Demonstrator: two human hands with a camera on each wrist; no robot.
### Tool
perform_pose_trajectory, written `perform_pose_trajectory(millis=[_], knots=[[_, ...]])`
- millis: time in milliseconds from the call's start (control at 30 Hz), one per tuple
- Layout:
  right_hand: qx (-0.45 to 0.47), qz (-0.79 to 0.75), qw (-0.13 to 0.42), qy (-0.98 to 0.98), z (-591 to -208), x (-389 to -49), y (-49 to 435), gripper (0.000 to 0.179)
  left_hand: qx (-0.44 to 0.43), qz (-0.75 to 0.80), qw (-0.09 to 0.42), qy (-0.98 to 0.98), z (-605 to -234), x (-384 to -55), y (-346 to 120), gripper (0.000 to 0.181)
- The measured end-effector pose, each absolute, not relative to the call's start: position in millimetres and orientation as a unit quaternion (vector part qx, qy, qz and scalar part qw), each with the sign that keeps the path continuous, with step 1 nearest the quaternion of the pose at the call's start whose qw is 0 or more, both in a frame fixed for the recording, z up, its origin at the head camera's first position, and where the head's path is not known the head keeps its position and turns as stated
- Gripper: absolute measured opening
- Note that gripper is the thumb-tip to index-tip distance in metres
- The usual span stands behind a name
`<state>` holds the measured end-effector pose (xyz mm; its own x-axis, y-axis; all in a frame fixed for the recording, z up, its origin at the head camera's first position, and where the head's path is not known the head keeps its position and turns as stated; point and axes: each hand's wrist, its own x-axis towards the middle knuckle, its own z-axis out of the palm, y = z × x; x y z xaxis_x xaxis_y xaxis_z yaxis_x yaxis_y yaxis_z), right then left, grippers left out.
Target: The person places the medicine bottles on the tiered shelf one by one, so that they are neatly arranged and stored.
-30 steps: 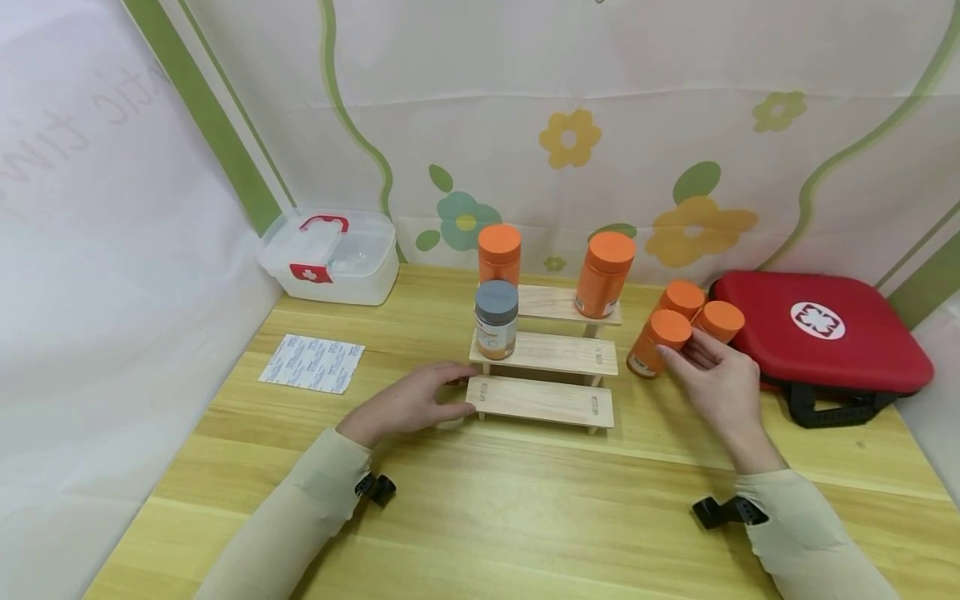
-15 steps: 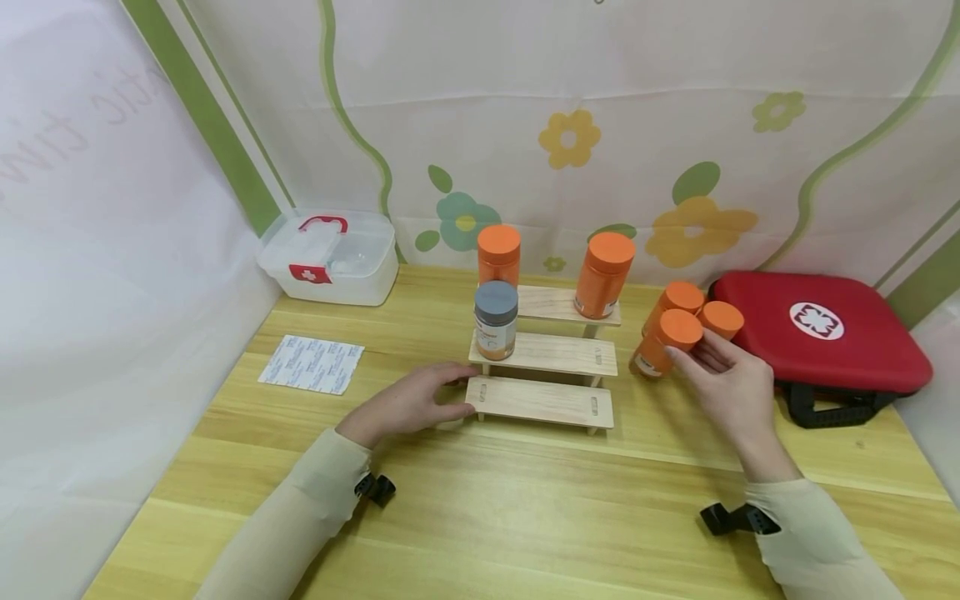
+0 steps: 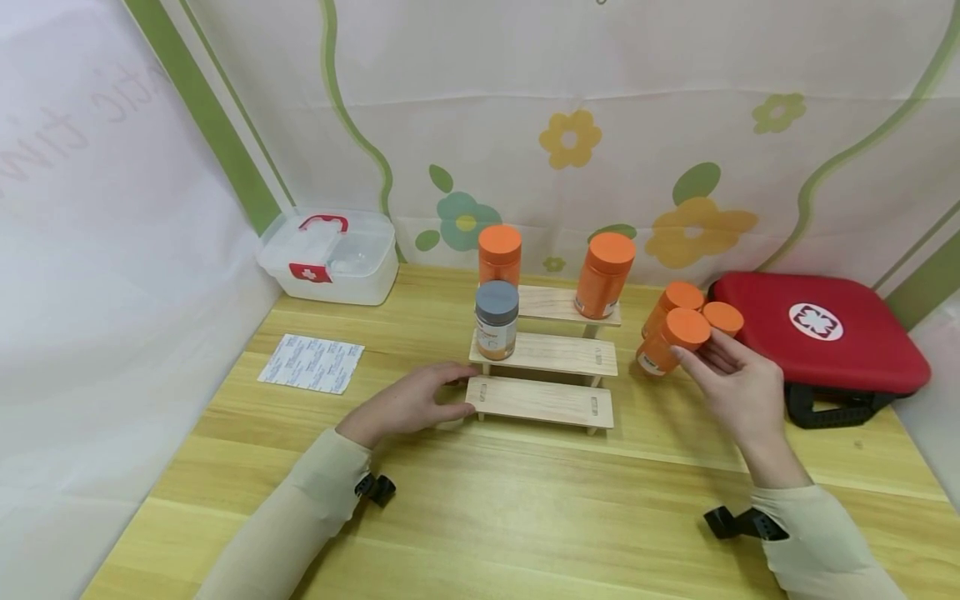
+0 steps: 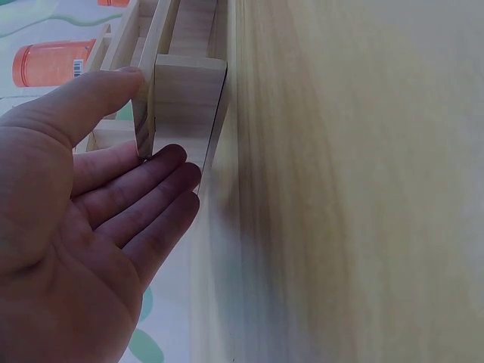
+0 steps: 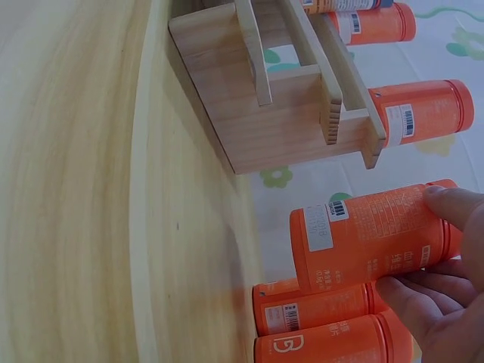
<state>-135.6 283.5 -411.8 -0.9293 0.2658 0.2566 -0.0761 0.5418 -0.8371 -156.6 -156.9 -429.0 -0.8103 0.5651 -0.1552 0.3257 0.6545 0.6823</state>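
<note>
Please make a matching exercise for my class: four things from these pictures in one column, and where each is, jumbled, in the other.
1. grey-lidded round jar
2. translucent plastic box with red handle
3. flat red case with round white emblem
4. frontmost round orange bottle

A. right end of the wooden table
B. held by the right hand
C. middle step of the wooden rack
D. table's far left corner

Pairs: 1-C, 2-D, 3-A, 4-B

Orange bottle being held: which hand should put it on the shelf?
Probably the right hand: it holds the orange bottle; the left hand touches the opposite end of the tiered wooden shelf.
</note>
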Motion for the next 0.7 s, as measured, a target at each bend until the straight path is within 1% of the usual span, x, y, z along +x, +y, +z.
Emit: perform_pose_trajectory(millis=[400, 700], knots=[[-0.062, 0.482, 0.186, -0.854, -406.6, -129.4, 283.1, 0.058, 0.257, 0.329, 0.175, 0.892, -431.2, -158.3, -157.3, 0.061], [-0.066, 0.512, 0.193, -0.834, -398.0, -125.6, 278.6, 0.056, 0.25, 0.326, 0.181, 0.894, -430.2, -157.8, -157.5, 0.062]])
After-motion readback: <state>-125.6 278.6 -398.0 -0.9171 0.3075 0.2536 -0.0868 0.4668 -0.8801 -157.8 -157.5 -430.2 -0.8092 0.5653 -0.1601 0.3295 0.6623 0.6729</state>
